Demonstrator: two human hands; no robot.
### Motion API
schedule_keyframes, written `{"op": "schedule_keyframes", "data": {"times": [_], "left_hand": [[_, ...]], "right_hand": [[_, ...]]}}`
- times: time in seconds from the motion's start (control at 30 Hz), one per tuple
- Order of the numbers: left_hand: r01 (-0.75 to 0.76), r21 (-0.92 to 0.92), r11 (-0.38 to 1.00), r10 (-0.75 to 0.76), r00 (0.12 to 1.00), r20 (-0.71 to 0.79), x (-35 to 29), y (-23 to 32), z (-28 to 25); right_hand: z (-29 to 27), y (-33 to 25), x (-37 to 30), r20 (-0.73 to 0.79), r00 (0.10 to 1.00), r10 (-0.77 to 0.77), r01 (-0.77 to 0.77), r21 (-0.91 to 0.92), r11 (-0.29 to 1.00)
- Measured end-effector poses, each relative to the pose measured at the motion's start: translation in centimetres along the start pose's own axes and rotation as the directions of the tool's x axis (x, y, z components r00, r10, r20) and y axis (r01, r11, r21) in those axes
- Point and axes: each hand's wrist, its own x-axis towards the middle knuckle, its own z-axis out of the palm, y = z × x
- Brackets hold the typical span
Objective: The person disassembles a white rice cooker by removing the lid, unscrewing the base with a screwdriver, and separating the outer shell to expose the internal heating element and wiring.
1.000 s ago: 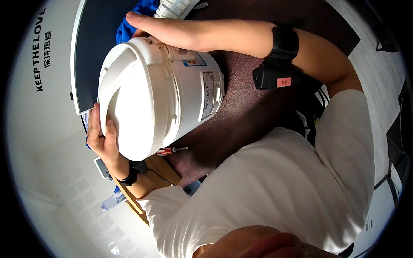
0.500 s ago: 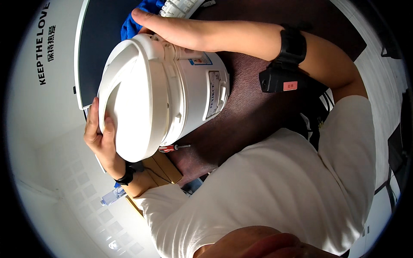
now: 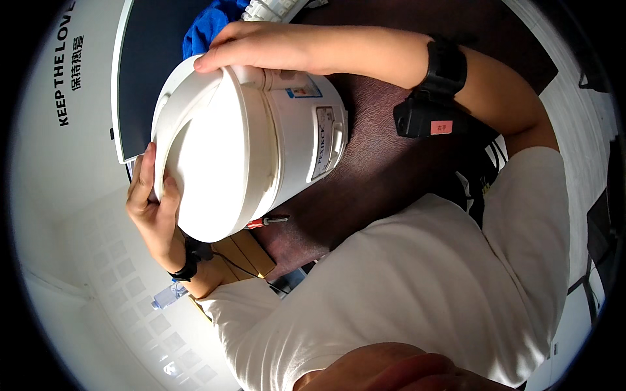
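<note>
Head view: left hand (image 3: pixel 154 216) clasps the smooth, rounded white cooker (image 3: pixel 251 146).

The cooker (image 3: pixel 293 143) partly hides what seems a screwdriver (image 3: pixel 259 222); the top edge crops a keyboard (image 3: pixel 270 9).

Hard, uneven light, strongest left of center. White lid (image 3: pixel 210 173) there clipped to pure white, surface detail gone. Brown tabletop (image 3: pixel 375 117) mostly dim, broad dark shadow right of center. Shirt (image 3: pixel 385 287) softly lit, shaded folds. Small glare spot on pale wall (image 3: pixel 72 202), lower left. Fisheye: straight edges bowed, corners black, bluish rim fringe.
</note>
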Motion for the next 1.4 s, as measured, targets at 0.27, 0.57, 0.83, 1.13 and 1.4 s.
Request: {"op": "schedule_keyframes", "data": {"times": [0.27, 0.57, 0.83, 1.13, 1.4], "left_hand": [[-0.021, 0.034, 0.999, 0.019, 0.999, 0.044, -0.5, -0.5, -0.2], [-0.054, -0.029, 0.998, 0.055, 0.998, 0.009, -1.3, -0.9, 2.2], [-0.039, -0.045, 0.998, 0.042, 0.997, 0.065, -0.6, -0.8, 1.4], [-0.006, -0.047, 0.999, 0.009, 0.998, 0.067, -1.6, -0.7, 2.4], [-0.038, -0.041, 0.998, 0.039, 0.999, 0.037, -0.8, -0.4, 2.5]], "right_hand": [[-0.1, 1.6, 0.4, 0.004, 1.000, 0.013, -0.013, 0.040, 0.999], [-1.1, -0.4, 0.5, 0.024, 0.997, -0.067, 0.070, -0.142, 0.987], [0.5, -4.2, 9.8, -0.066, 0.910, -0.410, 0.352, -0.404, 0.845], [3.2, -2.5, 10.5, 0.098, 0.897, -0.432, 0.437, -0.350, 0.828], [3.4, -2.6, 9.9, 0.132, 0.896, -0.423, 0.444, -0.280, 0.851]]}}
